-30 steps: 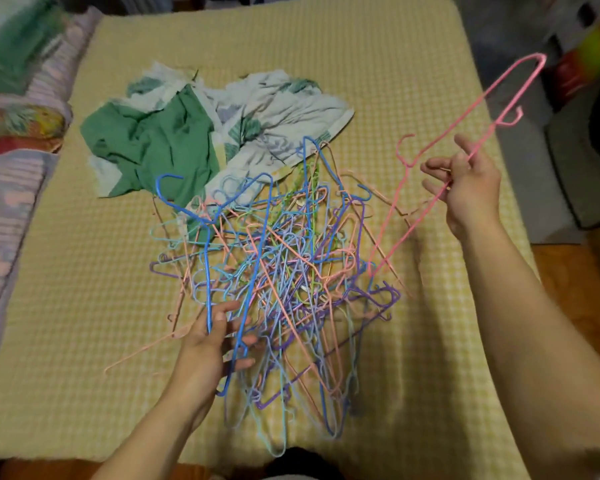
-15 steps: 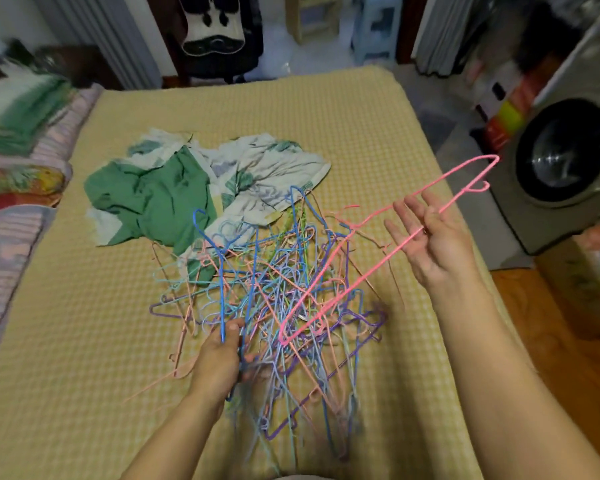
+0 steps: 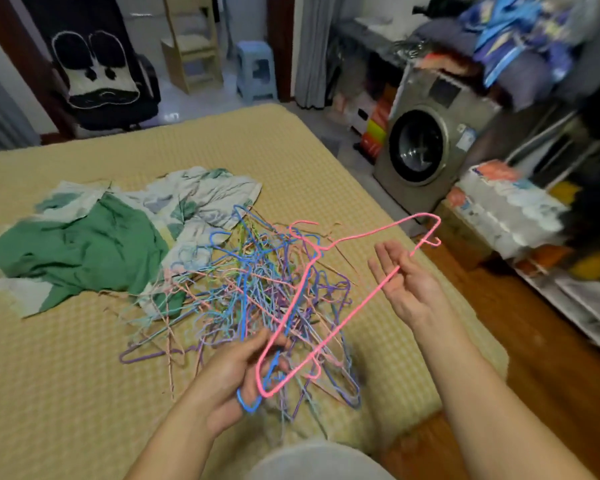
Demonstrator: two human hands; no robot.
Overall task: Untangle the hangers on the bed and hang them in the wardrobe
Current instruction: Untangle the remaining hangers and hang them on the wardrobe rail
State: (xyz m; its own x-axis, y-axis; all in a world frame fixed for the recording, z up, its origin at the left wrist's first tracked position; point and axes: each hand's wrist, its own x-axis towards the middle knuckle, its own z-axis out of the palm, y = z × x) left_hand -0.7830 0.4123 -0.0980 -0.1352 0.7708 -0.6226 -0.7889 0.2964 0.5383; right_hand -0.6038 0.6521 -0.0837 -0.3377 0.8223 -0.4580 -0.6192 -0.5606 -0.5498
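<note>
A tangle of thin wire hangers (image 3: 243,289) in blue, pink, purple and teal lies on the yellow bed cover (image 3: 66,382). One pink hanger (image 3: 347,317) is lifted clear above the pile, with its hook pointing up and right. It rests across the upturned palm and straight fingers of my right hand (image 3: 407,284). Its lower corner hangs in front of the fingers of my left hand (image 3: 227,379). That hand curls its fingers round a blue hanger (image 3: 248,405) at the near edge of the pile.
Green and floral clothes (image 3: 94,244) lie on the bed left of the pile. A washing machine (image 3: 420,150) stands right of the bed, beside cluttered shelves (image 3: 568,209) and wooden floor. A chair with a panda cushion (image 3: 97,71) and a blue stool (image 3: 257,71) stand beyond the bed.
My view has swung up and to the right. The pink hanger has come down and left, and its lower corner now reaches my left hand. My right fingers have opened flat.
</note>
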